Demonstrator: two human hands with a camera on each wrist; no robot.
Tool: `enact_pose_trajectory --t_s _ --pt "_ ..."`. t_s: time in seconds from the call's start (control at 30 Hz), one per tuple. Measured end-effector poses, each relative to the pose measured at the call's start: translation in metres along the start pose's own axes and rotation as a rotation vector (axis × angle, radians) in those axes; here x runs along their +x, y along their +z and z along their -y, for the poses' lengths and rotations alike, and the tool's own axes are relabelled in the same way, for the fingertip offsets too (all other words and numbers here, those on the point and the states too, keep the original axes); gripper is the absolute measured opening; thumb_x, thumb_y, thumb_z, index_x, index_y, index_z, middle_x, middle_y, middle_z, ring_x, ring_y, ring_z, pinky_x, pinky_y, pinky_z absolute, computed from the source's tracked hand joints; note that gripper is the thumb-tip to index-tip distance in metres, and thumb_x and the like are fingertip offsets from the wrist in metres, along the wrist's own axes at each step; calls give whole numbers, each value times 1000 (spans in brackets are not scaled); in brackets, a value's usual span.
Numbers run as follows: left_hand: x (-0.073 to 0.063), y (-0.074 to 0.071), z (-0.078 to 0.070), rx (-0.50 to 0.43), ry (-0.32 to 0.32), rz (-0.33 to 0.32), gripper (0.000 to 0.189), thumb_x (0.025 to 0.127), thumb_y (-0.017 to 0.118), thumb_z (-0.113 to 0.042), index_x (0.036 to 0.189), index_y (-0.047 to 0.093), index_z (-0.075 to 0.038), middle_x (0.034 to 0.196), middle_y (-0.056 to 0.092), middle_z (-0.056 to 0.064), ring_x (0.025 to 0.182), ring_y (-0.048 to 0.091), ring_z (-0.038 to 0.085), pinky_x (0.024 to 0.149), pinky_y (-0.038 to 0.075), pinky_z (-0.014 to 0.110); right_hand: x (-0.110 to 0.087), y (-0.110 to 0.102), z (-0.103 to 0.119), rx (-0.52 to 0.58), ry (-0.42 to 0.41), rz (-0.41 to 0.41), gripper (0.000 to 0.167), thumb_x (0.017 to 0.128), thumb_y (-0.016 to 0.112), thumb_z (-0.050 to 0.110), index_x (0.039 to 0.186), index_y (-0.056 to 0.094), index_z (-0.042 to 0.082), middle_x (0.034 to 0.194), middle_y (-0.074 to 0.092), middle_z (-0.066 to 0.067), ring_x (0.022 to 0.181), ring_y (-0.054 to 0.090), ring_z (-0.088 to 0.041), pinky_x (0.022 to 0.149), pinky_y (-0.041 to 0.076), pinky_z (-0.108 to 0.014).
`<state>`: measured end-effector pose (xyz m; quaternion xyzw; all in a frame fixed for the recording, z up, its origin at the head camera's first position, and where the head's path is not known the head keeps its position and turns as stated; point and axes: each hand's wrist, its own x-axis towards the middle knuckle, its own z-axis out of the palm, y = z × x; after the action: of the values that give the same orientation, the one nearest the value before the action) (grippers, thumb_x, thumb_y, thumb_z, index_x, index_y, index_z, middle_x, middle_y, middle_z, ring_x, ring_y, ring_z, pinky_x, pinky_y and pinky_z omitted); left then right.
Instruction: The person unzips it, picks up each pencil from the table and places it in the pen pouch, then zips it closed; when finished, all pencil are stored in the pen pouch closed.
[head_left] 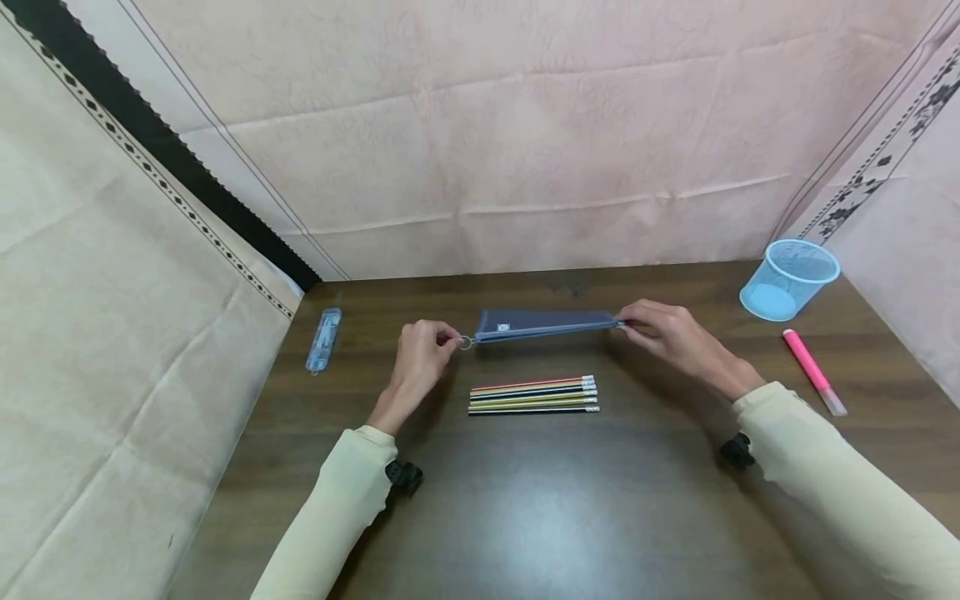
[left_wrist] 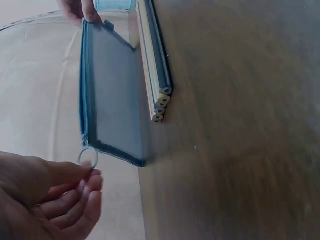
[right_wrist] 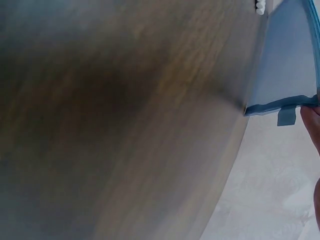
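A blue translucent zip pouch is stretched between both hands, standing on edge at the back of the brown table. My left hand pinches the metal ring on the zip's slider, which sits at the pouch's left end. At the opposite upper corner my right hand grips the pouch between thumb and fingers, beside a small fabric tab. Several striped-looking pencils in red, black and yellow lie side by side just in front of the pouch, their white eraser ends pointing right.
At the far right stands a light-blue mesh cup, with a pink capped marker lying in front of it. A light-blue translucent oblong item lies at the left edge. Pale cloth hangs behind the table.
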<state>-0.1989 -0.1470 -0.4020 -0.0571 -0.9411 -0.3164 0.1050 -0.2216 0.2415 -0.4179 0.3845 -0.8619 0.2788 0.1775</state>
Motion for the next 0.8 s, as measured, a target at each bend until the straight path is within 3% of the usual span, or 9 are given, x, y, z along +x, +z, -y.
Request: enact_pose_trajectory --t_s 0.17,0.37,0.43,0.53,0.63,0.8 --pt "2 -2 0 56 11 24 12 94 72 -12 94 80 -4 90 78 10 78 67 19 70 54 33 5 2 3 -7 -4 -6 26 84 77 -6 108 71 3 101 73 -5 91 70 -14 78 59 -31" --pt "6 -4 -14 224 268 -29 16 94 71 -14 102 78 0 97 78 14 90 74 28 83 59 41 9 8 7 3 -18 6 26 85 76 -6 108 70 3 101 72 -4 92 70 -13 78 59 -29" --pt "8 -4 -20 226 344 19 18 93 73 -14 103 77 0 99 77 13 90 73 26 84 59 39 9 10 8 4 -20 10 26 85 76 -5 109 70 3 102 72 -4 92 70 -13 77 59 -29" --pt "12 -2 -26 197 396 148 22 90 75 -17 107 77 -2 104 76 11 95 71 23 89 58 36 9 12 9 20 -26 17 28 84 75 -7 110 69 2 103 72 -5 92 71 -16 77 59 -32" --pt "14 2 -28 184 421 249 25 89 76 -19 109 77 -3 107 76 10 101 71 23 92 57 37 9 14 10 35 -24 21 27 85 74 -8 110 70 1 103 73 -7 92 71 -18 76 60 -34" --pt "17 8 -31 153 440 336 26 89 76 -20 109 77 -3 107 76 10 101 70 22 93 56 36 8 14 12 43 -26 12 25 86 74 -7 109 70 1 104 74 -8 93 72 -19 77 60 -34"
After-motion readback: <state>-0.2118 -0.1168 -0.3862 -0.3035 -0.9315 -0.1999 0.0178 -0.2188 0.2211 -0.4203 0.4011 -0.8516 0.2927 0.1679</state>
